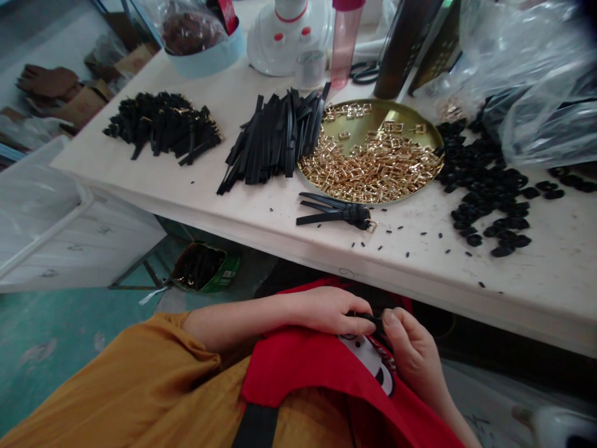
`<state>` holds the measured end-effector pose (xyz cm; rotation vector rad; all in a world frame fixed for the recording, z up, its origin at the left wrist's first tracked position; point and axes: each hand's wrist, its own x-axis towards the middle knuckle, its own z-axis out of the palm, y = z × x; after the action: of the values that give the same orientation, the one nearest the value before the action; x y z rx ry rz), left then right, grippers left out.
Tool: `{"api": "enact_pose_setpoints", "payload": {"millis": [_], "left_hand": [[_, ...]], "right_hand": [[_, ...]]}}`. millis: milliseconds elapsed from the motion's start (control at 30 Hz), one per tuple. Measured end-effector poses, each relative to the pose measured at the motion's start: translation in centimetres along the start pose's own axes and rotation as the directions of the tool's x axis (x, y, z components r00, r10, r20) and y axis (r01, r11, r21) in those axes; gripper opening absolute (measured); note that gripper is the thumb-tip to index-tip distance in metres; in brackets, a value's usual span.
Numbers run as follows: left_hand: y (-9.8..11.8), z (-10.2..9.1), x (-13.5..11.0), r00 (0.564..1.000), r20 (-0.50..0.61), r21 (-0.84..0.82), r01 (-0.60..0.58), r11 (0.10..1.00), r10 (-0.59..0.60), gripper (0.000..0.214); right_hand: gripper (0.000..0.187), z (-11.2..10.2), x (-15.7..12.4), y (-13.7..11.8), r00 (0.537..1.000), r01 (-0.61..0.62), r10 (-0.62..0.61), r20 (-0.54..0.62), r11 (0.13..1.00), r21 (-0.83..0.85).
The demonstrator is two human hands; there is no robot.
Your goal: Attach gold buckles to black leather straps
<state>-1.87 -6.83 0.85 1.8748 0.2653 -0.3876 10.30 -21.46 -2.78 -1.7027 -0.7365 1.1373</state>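
Below the table edge, over a red apron (308,367) on my lap, my left hand (326,309) and my right hand (413,354) meet. Both are closed on a small black strap piece (370,320) pinched between their fingertips; most of it is hidden by the fingers. On the table above lie a few finished black straps with gold buckles (338,213), a heap of plain black straps (277,140), a round brass tray (373,115) full of gold buckles (373,168), and a spread of black loops (489,186).
A second pile of black buckled straps (163,124) lies at the table's left. Behind stand a white appliance (289,31), a pink bottle (345,37), scissors (366,73) and crumpled plastic bags (527,74). A green box (205,267) sits on the floor under the table.
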Motion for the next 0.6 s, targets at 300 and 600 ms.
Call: {"api": "enact_pose_setpoints", "payload": {"millis": [300,600], "left_hand": [[0.1,-0.1,0.4,1.000,-0.016,0.052,-0.005,0.999,0.006,0.022],[-0.3,0.3,0.7,0.996,-0.080,0.141,-0.032,0.989,0.044,0.023]], "right_hand": [[0.033,0.2,0.0,0.7,0.998,-0.056,0.057,-0.029,0.997,0.052],[0.029,1.0,0.1,0.5,0.929,-0.368,0.347,0.129,0.828,0.424]]}}
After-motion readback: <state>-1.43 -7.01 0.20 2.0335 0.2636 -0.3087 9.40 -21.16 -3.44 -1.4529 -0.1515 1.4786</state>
